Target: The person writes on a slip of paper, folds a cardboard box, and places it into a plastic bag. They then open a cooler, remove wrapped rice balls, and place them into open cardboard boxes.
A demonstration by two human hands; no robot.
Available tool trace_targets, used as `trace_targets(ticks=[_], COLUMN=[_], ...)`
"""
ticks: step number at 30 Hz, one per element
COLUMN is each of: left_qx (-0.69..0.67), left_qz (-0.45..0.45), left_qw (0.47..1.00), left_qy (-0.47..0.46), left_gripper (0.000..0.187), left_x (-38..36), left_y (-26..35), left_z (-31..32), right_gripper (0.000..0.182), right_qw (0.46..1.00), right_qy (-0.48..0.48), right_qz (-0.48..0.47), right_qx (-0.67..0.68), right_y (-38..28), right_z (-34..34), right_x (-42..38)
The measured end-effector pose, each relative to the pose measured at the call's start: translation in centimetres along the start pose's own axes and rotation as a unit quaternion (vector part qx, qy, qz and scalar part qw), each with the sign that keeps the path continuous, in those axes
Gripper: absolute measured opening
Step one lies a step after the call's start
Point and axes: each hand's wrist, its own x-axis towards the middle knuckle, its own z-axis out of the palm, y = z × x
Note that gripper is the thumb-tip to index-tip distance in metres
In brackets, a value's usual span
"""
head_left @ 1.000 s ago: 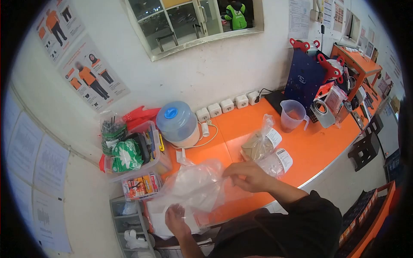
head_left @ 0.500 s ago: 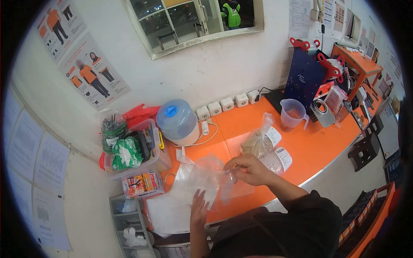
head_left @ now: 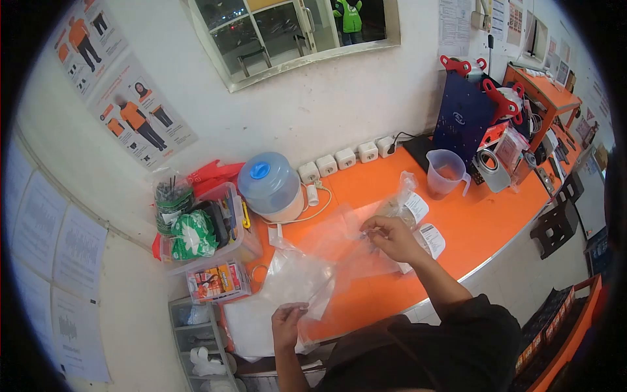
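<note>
A thin clear plastic bag (head_left: 356,255) is spread over the orange table. My right hand (head_left: 394,238) pinches its upper right part. My left hand (head_left: 287,321), lower down near the table's front edge, has its fingers closed on what looks like the bag's lower left edge. Beneath and left of it lies a stack of whitish plastic bags (head_left: 251,325). Just past my right hand are two filled clear bags with white labels, one farther back (head_left: 406,208) and one nearer (head_left: 429,240), the latter partly hidden by my hand and wrist.
A blue-topped round container (head_left: 266,179) stands by the wall, beside a full plastic bin (head_left: 230,225) and a small box (head_left: 219,281). White sockets (head_left: 345,158) line the wall. A measuring jug (head_left: 444,175) and dark blue panel (head_left: 462,117) stand right. Grey drawers (head_left: 199,340) are lower left.
My right hand has moved right and up, drawing the clear bag with it. My left hand has moved left and down, and its spread fingers have closed.
</note>
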Motion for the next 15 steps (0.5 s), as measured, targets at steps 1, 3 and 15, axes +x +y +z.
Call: trace_targets(ticks=[1, 3, 15], left_qx=[0.001, 0.059, 0.124], left_qz=[0.000, 0.021, 0.029], left_qw=[1.000, 0.998, 0.979], left_qy=[0.002, 0.020, 0.161], left_gripper=[0.014, 0.016, 0.007], left_x=[-0.3, -0.9, -0.2], left_y=[0.3, 1.0, -2.4], left_z=[0.3, 1.4, 3.0], right_gripper=[0.018, 0.018, 0.048], right_qw=[0.999, 0.998, 0.883], right_qy=[-0.010, -0.025, 0.135], right_qz=[0.038, 0.046, -0.183], right_qx=[0.025, 0.024, -0.411], right_y=[0.6, 1.4, 2.6], right_z=[0.3, 1.0, 8.5], right_x=[0.2, 0.4, -2.8])
